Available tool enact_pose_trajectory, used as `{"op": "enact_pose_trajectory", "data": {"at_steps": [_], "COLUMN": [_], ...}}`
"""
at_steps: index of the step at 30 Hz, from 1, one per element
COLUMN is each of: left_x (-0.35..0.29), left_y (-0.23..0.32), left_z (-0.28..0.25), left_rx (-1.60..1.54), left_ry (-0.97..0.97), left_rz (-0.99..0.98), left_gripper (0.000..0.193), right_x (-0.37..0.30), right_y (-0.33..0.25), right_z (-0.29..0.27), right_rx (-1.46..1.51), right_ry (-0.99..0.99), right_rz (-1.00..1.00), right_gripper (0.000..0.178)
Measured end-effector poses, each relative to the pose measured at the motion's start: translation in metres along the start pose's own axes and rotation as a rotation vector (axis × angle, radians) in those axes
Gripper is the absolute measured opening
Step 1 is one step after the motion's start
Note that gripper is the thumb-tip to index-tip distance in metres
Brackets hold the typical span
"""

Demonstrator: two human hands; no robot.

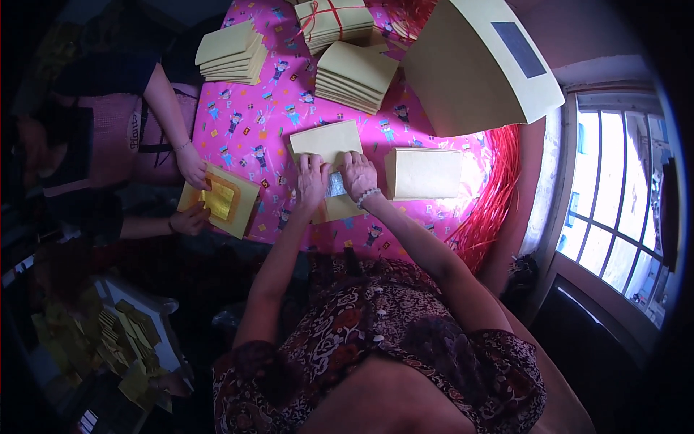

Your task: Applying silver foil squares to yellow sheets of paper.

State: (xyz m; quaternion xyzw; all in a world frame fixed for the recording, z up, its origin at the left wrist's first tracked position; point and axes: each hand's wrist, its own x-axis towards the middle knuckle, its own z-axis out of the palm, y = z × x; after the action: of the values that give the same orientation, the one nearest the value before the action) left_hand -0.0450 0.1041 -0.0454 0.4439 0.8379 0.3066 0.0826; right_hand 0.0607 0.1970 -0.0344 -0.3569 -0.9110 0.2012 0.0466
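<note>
A small stack of yellow paper sheets point(327, 139) lies on the pink table in front of me, with a silver foil patch point(335, 184) showing between my hands. On the patch's left side, my left hand point(313, 178) has its fingers bent and pressed together on the paper. My right hand point(358, 176), with a beaded bracelet at the wrist, grips the paper the same way on the other side. The fingertips of both hands meet the edge of the upper sheet. Just right of my right hand lies a folded yellow paper stack point(425, 173).
A co-worker's hands point(191, 165) hold a yellow sheet with gold foil point(220, 201) at the left. Folded stacks point(354, 76) and a red-tied bundle point(336, 22) sit farther back. A large cardboard box point(477, 72) and red plastic strands point(499, 188) are at the right.
</note>
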Motion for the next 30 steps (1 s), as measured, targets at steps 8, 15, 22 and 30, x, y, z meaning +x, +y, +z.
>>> {"op": "enact_pose_trajectory", "data": {"at_steps": [8, 15, 22, 30], "left_x": [-0.015, -0.014, -0.008, 0.011], "left_y": [-0.005, -0.022, -0.033, -0.026], "left_z": [-0.018, -0.025, -0.024, -0.025], "left_rx": [-0.183, -0.291, -0.52, -0.187], "left_ry": [0.012, -0.042, -0.161, 0.031], "left_rz": [0.034, 0.055, -0.209, -0.59], "left_gripper": [0.013, 0.007, 0.016, 0.039], "right_x": [0.002, 0.004, 0.008, 0.015], "right_y": [0.009, 0.009, -0.001, 0.009], "right_z": [-0.004, -0.005, -0.02, -0.027], "right_rx": [0.068, 0.096, -0.04, -0.393], "right_ry": [-0.06, -0.053, -0.268, 0.013], "right_rz": [-0.03, -0.081, -0.167, -0.621], "right_gripper": [0.022, 0.024, 0.043, 0.012]}}
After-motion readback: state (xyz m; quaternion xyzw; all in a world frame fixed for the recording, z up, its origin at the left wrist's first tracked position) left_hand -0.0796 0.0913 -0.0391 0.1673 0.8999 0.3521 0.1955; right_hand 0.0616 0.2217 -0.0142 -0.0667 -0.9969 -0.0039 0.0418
